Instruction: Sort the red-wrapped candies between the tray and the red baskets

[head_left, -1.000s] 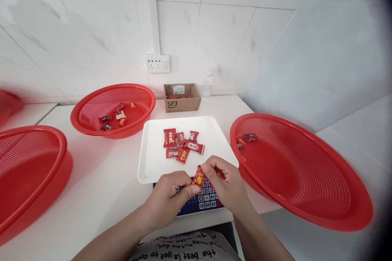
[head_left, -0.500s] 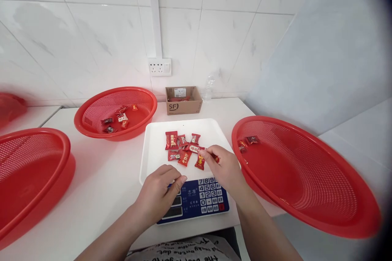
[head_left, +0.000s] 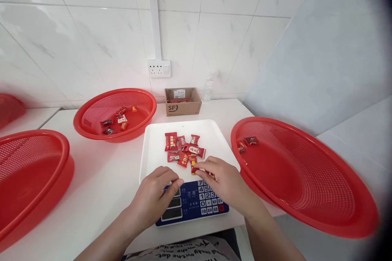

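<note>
The white bench point(head_left: 101, 183) carried everything. The largest thing on it, a red mesh basket at 3 o'clock point(head_left: 306, 179), held only 2 or 3 wrapped pieces near its far rim. A second red basket at 9 o'clock point(head_left: 27, 171) showed nothing inside in the part that was in view. A smaller red basket at 11 o'clock point(head_left: 98, 108) had about 5 pieces lying in it. At the centre a white tray point(head_left: 156, 147) sat on a scale with a blue keypad point(head_left: 196, 204), and a cardboard box point(head_left: 183, 102) stood against the wall at 12 o'clock.

The right hand point(head_left: 225, 181) came in from 5 o'clock, its thumb and forefinger pinched narrow on 1 red candy point(head_left: 192, 166) at the near edge of the tray. This candy was just beside, perhaps touching, the heap of candies point(head_left: 182, 147), which counted about 7. The left hand point(head_left: 156, 195) rested at 6 o'clock on the front of the scale, loosely open with its fingers half curled, and held nothing that showed.

By this showing the tray was partly filled and the pinched candy not yet let go. Few pieces lay in the baskets, so most of the work seemingly remained.
</note>
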A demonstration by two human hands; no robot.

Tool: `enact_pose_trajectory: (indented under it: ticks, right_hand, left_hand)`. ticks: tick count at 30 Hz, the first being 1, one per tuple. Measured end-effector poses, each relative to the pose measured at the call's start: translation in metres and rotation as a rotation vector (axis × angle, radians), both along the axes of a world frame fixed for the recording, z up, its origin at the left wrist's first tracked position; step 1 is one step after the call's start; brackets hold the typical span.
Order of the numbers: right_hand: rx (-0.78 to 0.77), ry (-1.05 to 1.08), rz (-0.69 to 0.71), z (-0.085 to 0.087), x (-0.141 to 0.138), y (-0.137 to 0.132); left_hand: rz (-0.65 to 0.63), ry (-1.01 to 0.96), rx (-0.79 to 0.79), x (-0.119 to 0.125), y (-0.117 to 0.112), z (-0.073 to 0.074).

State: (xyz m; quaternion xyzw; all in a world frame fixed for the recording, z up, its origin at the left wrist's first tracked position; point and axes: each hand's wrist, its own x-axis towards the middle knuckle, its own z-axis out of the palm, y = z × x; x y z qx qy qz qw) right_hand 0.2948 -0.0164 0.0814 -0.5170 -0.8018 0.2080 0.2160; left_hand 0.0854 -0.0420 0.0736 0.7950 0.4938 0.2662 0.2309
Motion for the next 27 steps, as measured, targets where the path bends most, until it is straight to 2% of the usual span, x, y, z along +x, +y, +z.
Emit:
enact_pose_trajectory:
  ticks: [2, 6, 9, 12, 15, 19, 24, 27]
  right_hand:
    - [-0.011, -0.057, 0.028, -0.001, -0.001, -0.002]
    - [0.027, -0.094, -0.017, -0.003, -0.003, 0.0]
    - [-0.013, 0.012, -0.017, 0.005, -0.004, -0.006]
    - [-0.179, 0.232, 0.108, 0.017, -0.004, -0.023]
    - [-0.39, 0.414, 0.278, 0.022, -0.003, -0.04]
    - [-0.482, 0.551, 0.318, 0.014, -0.003, -0.048]
    - [-0.475, 0.541, 0.26, 0.008, -0.009, -0.05]
    - [-0.472, 0.538, 0.244, 0.009, -0.012, -0.052]
  left_hand:
    - [-0.012, -0.005, -0.017, 0.001, 0.0, -0.001]
    - [-0.034, -0.005, -0.033, 0.004, -0.001, 0.0]
    - [-0.051, -0.016, -0.054, 0.004, -0.003, 0.003]
    - [-0.13, -0.056, -0.097, 0.005, -0.009, 0.008]
    - [-0.231, -0.105, -0.118, 0.008, -0.016, 0.011]
    - [-0.27, -0.16, 0.027, 0.012, -0.021, 0.007]
    - [-0.362, -0.077, 0.252, 0.019, -0.021, 0.005]
    - [-0.385, -0.081, 0.277, 0.02, -0.021, 0.009]
